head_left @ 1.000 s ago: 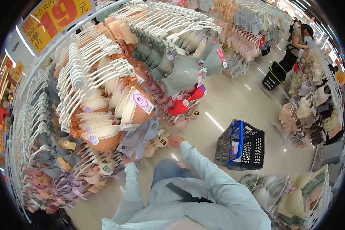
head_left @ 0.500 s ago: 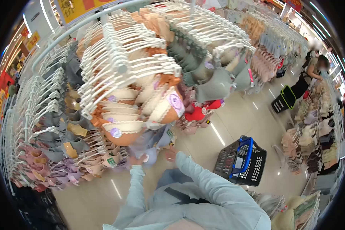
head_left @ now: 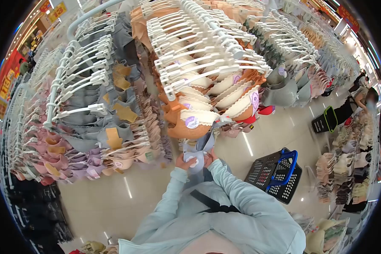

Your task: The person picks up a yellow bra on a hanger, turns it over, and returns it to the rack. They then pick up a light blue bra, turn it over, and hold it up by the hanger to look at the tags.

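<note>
A pale lavender-blue bra (head_left: 194, 157) hangs low under the front of the rack, just above my lap. My left hand (head_left: 185, 161) grips its left cup, thumb across a round white label. At the other cup, my right hand (head_left: 210, 157) closes on the edge. Right above both hands hang cream and orange bras (head_left: 199, 122) with round purple tags, clipped to white hangers (head_left: 207, 76). The upper part of the lavender-blue bra is partly hidden behind these.
Grey bras (head_left: 89, 127) with tan tags hang to the left. A black shopping basket (head_left: 262, 171) with a blue handle stands on the floor at right. Farther right, a person (head_left: 362, 99) is beside racks and a black basket (head_left: 320, 123) with a green rim.
My view has shifted, so the racks appear farther right. My right hand, earlier apart from the bra, has come in and taken hold of it; my left hand stays on it.
</note>
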Action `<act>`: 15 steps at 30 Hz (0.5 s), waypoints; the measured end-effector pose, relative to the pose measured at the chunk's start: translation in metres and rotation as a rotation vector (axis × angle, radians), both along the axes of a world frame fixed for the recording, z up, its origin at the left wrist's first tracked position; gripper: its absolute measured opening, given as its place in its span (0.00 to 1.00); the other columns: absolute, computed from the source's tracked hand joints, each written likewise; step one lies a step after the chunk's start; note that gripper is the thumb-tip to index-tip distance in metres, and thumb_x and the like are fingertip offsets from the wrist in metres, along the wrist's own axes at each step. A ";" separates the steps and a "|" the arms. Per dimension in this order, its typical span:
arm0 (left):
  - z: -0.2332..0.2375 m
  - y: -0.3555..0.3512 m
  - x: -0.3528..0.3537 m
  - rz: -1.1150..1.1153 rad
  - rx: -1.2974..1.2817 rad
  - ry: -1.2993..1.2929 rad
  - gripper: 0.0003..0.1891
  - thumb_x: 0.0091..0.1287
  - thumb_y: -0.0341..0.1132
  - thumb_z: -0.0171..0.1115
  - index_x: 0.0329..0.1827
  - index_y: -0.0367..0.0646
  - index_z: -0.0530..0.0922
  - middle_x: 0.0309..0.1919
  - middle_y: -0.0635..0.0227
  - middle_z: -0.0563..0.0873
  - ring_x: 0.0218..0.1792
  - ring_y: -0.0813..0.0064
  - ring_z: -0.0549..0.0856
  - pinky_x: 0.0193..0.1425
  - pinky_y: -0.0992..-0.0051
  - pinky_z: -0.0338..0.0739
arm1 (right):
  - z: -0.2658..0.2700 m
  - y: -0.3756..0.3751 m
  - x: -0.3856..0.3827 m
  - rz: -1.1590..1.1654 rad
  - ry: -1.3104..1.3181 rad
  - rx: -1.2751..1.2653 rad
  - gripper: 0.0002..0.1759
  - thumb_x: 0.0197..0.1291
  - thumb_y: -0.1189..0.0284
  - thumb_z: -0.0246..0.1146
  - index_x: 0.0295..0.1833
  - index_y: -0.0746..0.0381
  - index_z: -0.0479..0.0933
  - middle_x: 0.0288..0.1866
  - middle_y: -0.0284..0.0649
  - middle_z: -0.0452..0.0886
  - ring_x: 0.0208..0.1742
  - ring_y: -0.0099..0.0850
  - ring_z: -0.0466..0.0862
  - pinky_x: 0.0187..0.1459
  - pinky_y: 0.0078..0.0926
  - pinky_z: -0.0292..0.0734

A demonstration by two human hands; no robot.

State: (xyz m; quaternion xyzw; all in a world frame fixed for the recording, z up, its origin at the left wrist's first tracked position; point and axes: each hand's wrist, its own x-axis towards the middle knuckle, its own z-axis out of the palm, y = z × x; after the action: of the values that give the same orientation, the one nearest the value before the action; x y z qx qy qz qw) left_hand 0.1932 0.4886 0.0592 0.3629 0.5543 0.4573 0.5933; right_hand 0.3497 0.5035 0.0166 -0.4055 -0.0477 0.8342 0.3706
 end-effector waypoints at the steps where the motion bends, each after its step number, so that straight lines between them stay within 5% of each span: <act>1: 0.006 0.002 -0.003 -0.052 -0.049 -0.002 0.21 0.39 0.33 0.66 0.35 0.34 0.70 0.28 0.65 0.77 0.28 0.78 0.76 0.32 0.79 0.71 | -0.005 0.002 0.005 -0.044 0.005 -0.104 0.46 0.37 0.36 0.44 0.53 0.64 0.56 0.49 0.45 0.65 0.51 0.42 0.63 0.52 0.39 0.55; 2: 0.006 0.004 -0.006 -0.056 -0.047 -0.003 0.21 0.39 0.33 0.66 0.35 0.34 0.70 0.28 0.65 0.77 0.28 0.78 0.76 0.32 0.79 0.71 | -0.042 0.002 0.013 -0.110 0.085 -0.073 0.30 0.35 0.42 0.54 0.36 0.56 0.70 0.39 0.41 0.73 0.41 0.37 0.72 0.43 0.48 0.60; 5: 0.000 0.005 -0.010 -0.072 -0.115 -0.126 0.20 0.40 0.32 0.65 0.36 0.34 0.70 0.28 0.65 0.77 0.27 0.79 0.76 0.32 0.80 0.71 | -0.047 0.002 0.019 -0.143 -0.032 -0.106 0.29 0.33 0.41 0.55 0.30 0.55 0.71 0.37 0.41 0.73 0.41 0.38 0.72 0.43 0.49 0.57; 7: -0.007 0.007 -0.011 -0.038 -0.049 -0.171 0.16 0.42 0.30 0.62 0.35 0.36 0.71 0.27 0.66 0.78 0.27 0.79 0.77 0.32 0.81 0.71 | -0.052 0.003 0.018 -0.155 -0.060 -0.164 0.30 0.32 0.40 0.56 0.32 0.54 0.68 0.36 0.40 0.73 0.41 0.38 0.70 0.44 0.49 0.56; 9: -0.001 0.009 -0.014 -0.025 -0.071 -0.237 0.16 0.43 0.30 0.62 0.35 0.36 0.71 0.27 0.67 0.78 0.27 0.79 0.77 0.32 0.81 0.71 | -0.051 0.002 0.018 -0.095 -0.080 -0.220 0.44 0.34 0.39 0.53 0.53 0.58 0.53 0.46 0.44 0.68 0.47 0.39 0.68 0.46 0.49 0.57; 13: 0.018 0.008 -0.011 0.008 -0.090 -0.372 0.14 0.44 0.29 0.60 0.35 0.36 0.71 0.27 0.67 0.77 0.27 0.79 0.76 0.32 0.82 0.70 | -0.048 0.005 0.011 -0.086 0.029 -0.177 0.48 0.33 0.42 0.56 0.56 0.61 0.48 0.49 0.50 0.64 0.49 0.42 0.67 0.48 0.47 0.57; 15: 0.024 0.006 -0.009 -0.008 -0.127 -0.442 0.14 0.44 0.29 0.60 0.35 0.36 0.71 0.27 0.68 0.77 0.27 0.79 0.76 0.32 0.82 0.70 | -0.046 0.008 0.003 -0.275 0.104 -0.163 0.49 0.34 0.46 0.60 0.57 0.61 0.46 0.49 0.52 0.63 0.47 0.45 0.67 0.50 0.46 0.56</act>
State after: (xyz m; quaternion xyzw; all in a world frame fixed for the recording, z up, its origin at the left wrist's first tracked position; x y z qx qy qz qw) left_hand 0.1839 0.4950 0.0837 0.2179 0.4370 0.4875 0.7238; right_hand 0.3522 0.5114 -0.0290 -0.3932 0.0954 0.7966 0.4492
